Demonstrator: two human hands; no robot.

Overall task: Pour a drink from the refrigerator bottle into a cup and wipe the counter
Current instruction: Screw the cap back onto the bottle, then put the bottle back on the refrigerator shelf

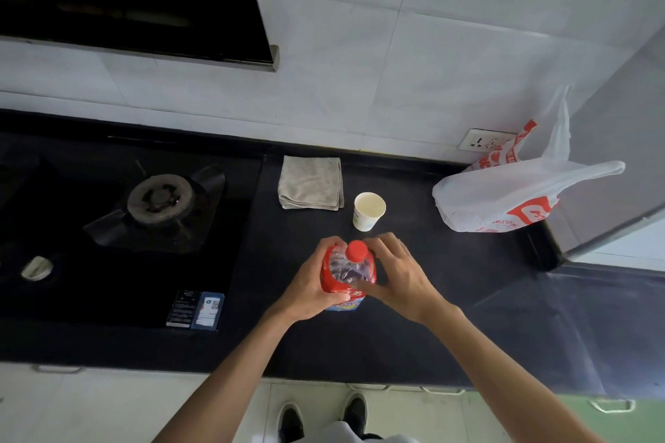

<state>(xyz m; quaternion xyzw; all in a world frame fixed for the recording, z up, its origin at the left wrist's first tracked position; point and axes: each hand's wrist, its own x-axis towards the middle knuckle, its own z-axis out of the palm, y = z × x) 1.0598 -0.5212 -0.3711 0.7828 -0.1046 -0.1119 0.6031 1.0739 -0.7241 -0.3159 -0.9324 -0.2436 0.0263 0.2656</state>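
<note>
Here, seen from above, a person stands at a black counter (414,334) with both bare arms reaching forward. A plastic bottle (347,275) with a red label and a red cap (356,251) stands upright on the counter near its front edge, cap still on. The left hand (312,286) wraps the bottle's left side, its fingers (329,244) curled around the shoulder. The right hand (397,279) cups the right side, fingers (387,244) bent over the top near the cap (whether they touch the cap cannot be told).

Just behind the bottle, slightly right, sits a white paper cup (368,211), upright and open. Left of the cup, close to it, lies a folded grey cloth (311,183) against the back of the counter. A white and red plastic bag (511,194) slumps in the right corner below a wall socket (484,141). To the left is a gas hob (160,200).
</note>
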